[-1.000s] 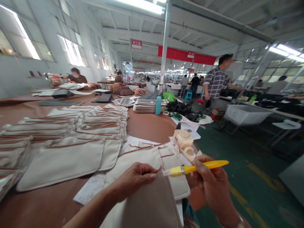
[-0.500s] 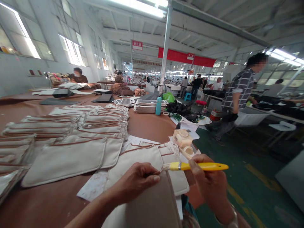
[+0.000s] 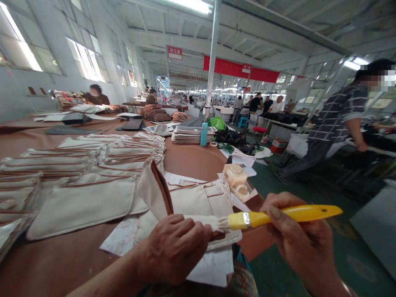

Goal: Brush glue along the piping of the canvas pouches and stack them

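My left hand [image 3: 176, 247] is closed around a cream pouch-like panel [image 3: 150, 189] with brown edging, bent so that part of it stands up behind the knuckles. My right hand [image 3: 305, 239] grips a yellow-handled brush [image 3: 312, 212], pointing left. The pale bristles meet or nearly meet the panel's end, just right of my left fist; exact contact is hard to tell. Beneath lie more cream panels [image 3: 193, 200] on white paper [image 3: 213, 266]. Behind the brush stands a cut-open plastic container [image 3: 233, 175], yellowish, with a round opening beside it.
Rows of stacked cream panels [image 3: 83, 198] cover the left of the brown-covered table [image 3: 185, 161]. Farther back are a teal bottle [image 3: 203, 134], stacked trays [image 3: 188, 135] and a black heap [image 3: 230, 136]. A person in a checked shirt [image 3: 337, 111] is in the aisle at right.
My left hand has turned over and lifted the panel, bending its far part upright. The brush has moved right and slightly down with my right hand. The person in the aisle has shifted right.
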